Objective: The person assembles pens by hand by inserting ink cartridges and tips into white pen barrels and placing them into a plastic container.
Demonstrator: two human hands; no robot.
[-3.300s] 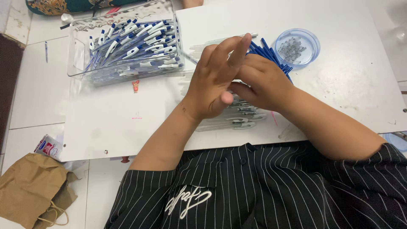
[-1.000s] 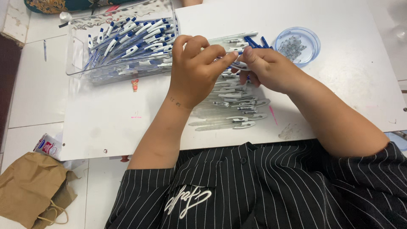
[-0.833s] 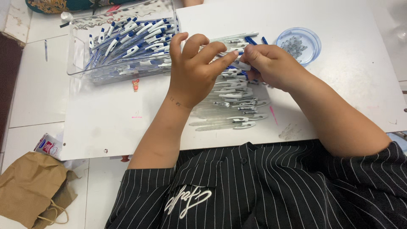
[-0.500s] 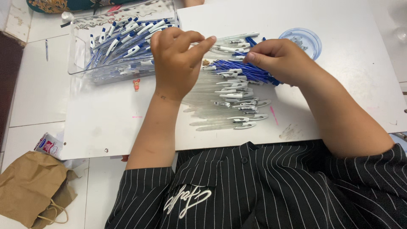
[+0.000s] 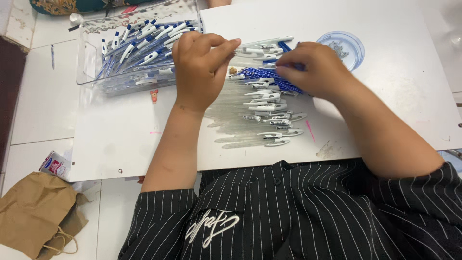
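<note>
- One clear tray [image 5: 91, 77] of blue-and-white pens top left, one round dish [image 5: 353, 45] top right; the clear pen barrels [image 5: 260, 120] heaped mid-board are too many to count.
- Bare board [image 5: 115, 144] left of the heap, lots of room.
- Left hand [image 5: 199, 70] curled palm-down, fingertips pinching one barrel end.
- Right hand [image 5: 310, 70] clenched on a bunch of blue refills [image 5: 262, 74].

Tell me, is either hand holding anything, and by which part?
The left hand pinches something thin at its fingertips, too small to identify. The right hand rests on the bundle of thin blue plastic refills; a grip cannot be told.
</note>
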